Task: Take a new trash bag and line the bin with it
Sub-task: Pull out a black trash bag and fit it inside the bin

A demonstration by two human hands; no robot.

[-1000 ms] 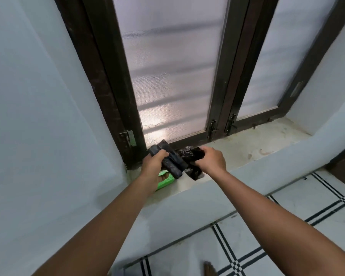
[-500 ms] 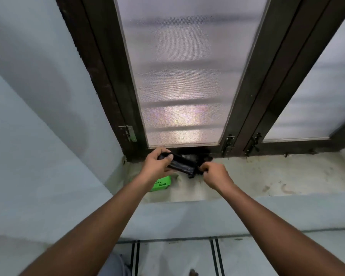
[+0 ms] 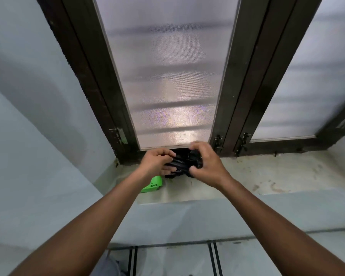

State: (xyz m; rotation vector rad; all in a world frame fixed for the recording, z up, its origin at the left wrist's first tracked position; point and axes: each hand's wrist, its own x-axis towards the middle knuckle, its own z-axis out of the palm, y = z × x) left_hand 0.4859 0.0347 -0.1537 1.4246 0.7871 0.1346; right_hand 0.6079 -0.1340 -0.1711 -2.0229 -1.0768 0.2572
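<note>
left hand (image 3: 155, 162) and right hand (image 3: 204, 162) both grip the crumpled black plastic trash-bag bundle (image 3: 182, 165) at the grey stone sill's (image 3: 267, 176) back-left corner. step: separating one bag. next, likely pull one free.

Hands close in on the black trash bag roll (image 3: 184, 163): right hand (image 3: 204, 163) now grips its right end from above, thumb below, instead of pinching a loose end off to the side. Left hand (image 3: 157, 162) curls tighter around the left end. Roll sits bunched between both hands, nearer the window frame (image 3: 230, 100) at the sill's (image 3: 267, 176) back edge.
</note>
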